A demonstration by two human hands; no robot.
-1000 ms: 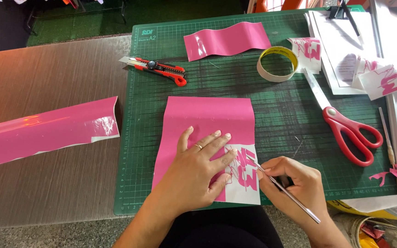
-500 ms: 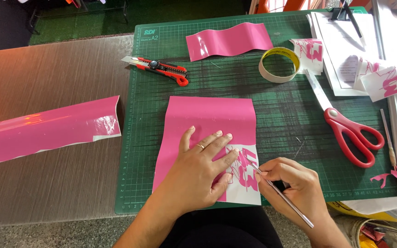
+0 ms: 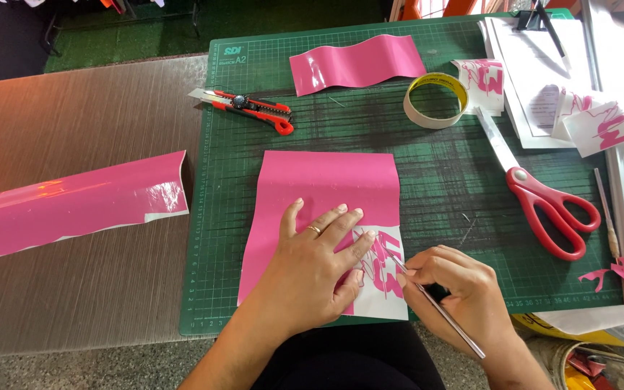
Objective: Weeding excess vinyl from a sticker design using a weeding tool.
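Observation:
A pink vinyl sheet (image 3: 323,188) lies on the green cutting mat (image 3: 435,166), its lower right corner weeded down to white backing with pink shapes (image 3: 383,278). My left hand (image 3: 312,263) presses flat on the sheet, fingers spread beside the weeded corner. My right hand (image 3: 456,292) grips a thin metal weeding tool (image 3: 438,310), its tip touching the pink shapes on the backing.
Red scissors (image 3: 543,195), a tape roll (image 3: 436,100), a red utility knife (image 3: 250,108) and a wavy pink strip (image 3: 357,63) lie on the mat. A long pink vinyl piece (image 3: 66,206) rests on the brown table at left. Papers and pink scraps (image 3: 601,126) sit at right.
My right hand has shifted slightly up and left with the tool, its tip working at the pink shapes. My left hand stays pressed on the sheet.

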